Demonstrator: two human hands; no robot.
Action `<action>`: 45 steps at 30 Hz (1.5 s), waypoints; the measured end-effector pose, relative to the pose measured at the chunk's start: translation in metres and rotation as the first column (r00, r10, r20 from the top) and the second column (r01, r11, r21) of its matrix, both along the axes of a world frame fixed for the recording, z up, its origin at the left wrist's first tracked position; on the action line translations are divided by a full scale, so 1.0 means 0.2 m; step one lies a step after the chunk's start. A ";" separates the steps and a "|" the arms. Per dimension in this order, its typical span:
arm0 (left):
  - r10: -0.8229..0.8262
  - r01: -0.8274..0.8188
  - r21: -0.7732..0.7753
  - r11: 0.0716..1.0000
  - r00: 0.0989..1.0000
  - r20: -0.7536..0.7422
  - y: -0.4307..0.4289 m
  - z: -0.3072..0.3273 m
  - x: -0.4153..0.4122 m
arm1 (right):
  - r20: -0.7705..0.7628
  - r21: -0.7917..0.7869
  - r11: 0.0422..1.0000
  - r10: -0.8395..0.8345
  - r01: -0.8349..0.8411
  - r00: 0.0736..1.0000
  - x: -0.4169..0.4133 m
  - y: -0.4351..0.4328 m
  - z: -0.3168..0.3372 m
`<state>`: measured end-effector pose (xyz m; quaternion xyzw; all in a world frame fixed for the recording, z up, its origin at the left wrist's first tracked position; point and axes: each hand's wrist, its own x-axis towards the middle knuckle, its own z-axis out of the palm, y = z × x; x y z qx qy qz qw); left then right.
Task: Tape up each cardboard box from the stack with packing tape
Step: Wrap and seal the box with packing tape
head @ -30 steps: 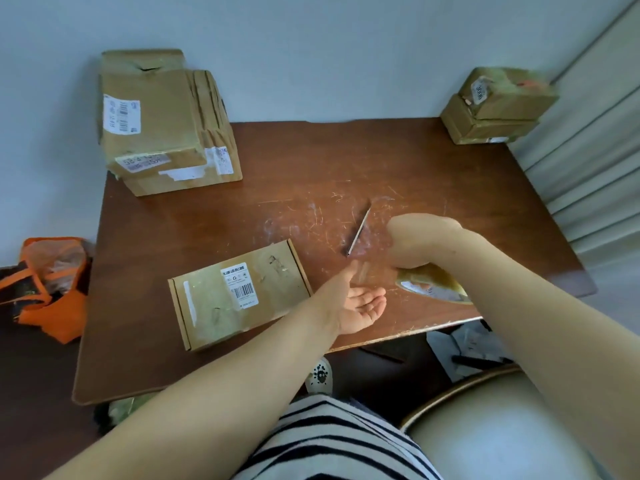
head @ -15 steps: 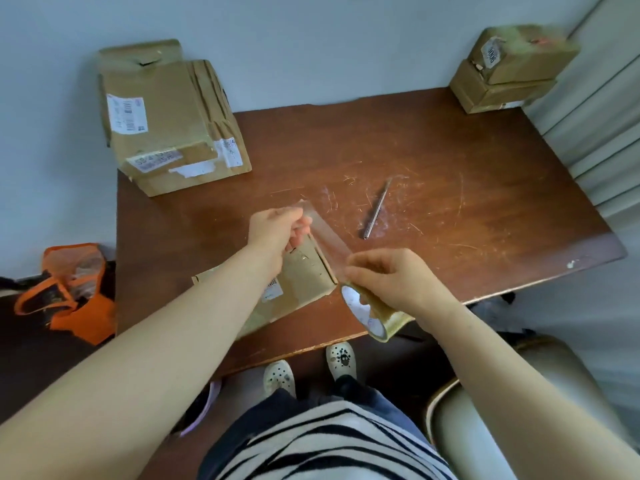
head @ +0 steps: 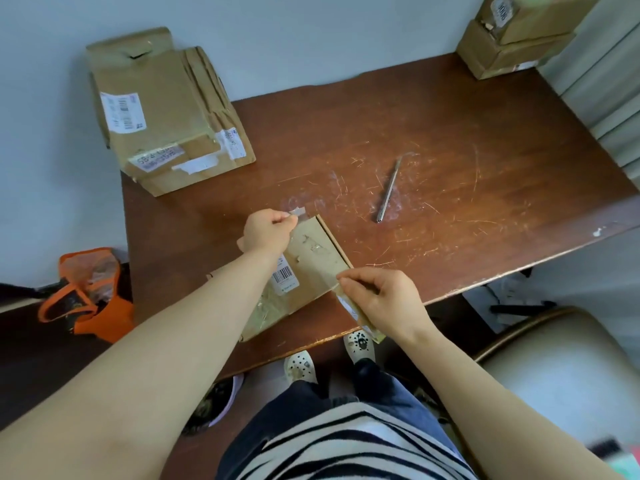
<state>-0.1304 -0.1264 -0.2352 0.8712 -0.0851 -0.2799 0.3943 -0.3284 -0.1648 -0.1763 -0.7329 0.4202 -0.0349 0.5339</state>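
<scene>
We see the flat box [head: 311, 271] lying near the front edge of the table [head: 450, 133]. The left hand [head: 268, 230] pinches the free end of the clear tape [head: 314, 250] at the box's far corner. The right hand [head: 381, 299] grips the tape roll [head: 362, 317] by the near corner, with the tape stretched over the lid between them.

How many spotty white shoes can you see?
2. The left shoe peeks out below the table's near edge; the right shoe is beside it, nearer the right hand.
</scene>
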 end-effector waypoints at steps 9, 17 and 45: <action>-0.046 0.041 0.082 0.996 0.998 0.053 0.00 -0.04 -0.01 | -0.194 -0.086 0.995 0.041 -0.058 0.980 0.07 0.01 -0.02; -0.230 0.190 0.298 0.935 0.968 0.103 -0.05 -0.07 0.02 | -0.322 -0.076 0.988 0.106 -0.137 0.941 0.11 0.00 -0.10; -0.776 0.487 0.613 0.622 0.488 0.400 -0.01 -0.19 -0.30 | -0.243 0.088 0.994 0.085 -0.066 0.966 0.12 -0.03 -0.20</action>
